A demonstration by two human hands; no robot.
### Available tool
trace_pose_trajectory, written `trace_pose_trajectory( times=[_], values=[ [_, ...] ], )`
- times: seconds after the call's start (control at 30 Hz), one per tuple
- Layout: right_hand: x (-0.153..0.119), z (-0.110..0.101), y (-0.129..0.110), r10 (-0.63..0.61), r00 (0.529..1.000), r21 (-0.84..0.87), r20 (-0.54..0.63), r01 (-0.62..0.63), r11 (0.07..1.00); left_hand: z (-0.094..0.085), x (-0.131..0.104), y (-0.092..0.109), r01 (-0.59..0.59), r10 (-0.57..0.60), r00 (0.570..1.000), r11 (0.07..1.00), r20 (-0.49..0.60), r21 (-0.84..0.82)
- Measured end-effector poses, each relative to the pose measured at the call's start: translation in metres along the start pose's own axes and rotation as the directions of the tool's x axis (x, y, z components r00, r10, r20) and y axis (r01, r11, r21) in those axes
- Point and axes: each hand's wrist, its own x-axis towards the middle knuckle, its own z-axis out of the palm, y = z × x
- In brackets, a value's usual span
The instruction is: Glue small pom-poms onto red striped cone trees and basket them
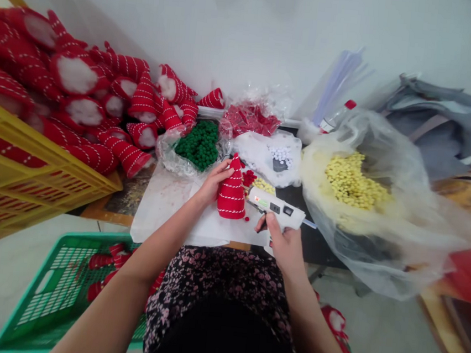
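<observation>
A red cone-shaped hat (232,195) with white dashed stitching stands upright over the white paper on the table. My left hand (215,183) holds it by its upper left side, with the fingers partly behind it. My right hand (285,242) is wrapped round the handle of a white glue gun (276,207). The gun's nozzle points left and meets or nearly meets the hat's right edge. Small red pompoms (248,178) and yellow ones (263,186) lie just behind the gun. One tiny red pompom (247,219) rests beside the hat's base.
Stuffed red cones (78,75) are heaped at the left behind a yellow crate (19,178). Green pompoms (200,144), white pompoms (282,156) and a bag of yellow pompoms (355,180) surround the work area. A green basket (61,237) is at lower left; a bottle (339,117) stands behind.
</observation>
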Motion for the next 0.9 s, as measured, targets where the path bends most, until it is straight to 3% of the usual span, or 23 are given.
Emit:
trace_pose_trajectory(
  times=[0.47,0.57,0.7,0.9],
  values=[
    [0.002,0.002,-0.002,-0.004,0.999,-0.025,0.038,0.005,1.000,-0.001,0.002,-0.001,0.000,-0.001,1.000,0.999,-0.026,-0.041],
    [0.001,0.003,0.004,-0.047,0.998,-0.091,-0.045,0.043,0.995,-0.002,0.002,-0.001,-0.001,0.000,1.000,0.999,-0.025,-0.032],
    [0.000,0.005,0.010,-0.169,0.961,-0.216,-0.218,0.121,0.969,-0.003,0.002,-0.002,-0.021,0.021,1.000,1.000,-0.005,0.008],
    [0.000,0.007,-0.001,-0.181,0.969,-0.173,-0.166,0.152,0.973,-0.001,0.003,-0.005,-0.031,0.031,1.000,0.999,0.002,0.027]
  ],
)
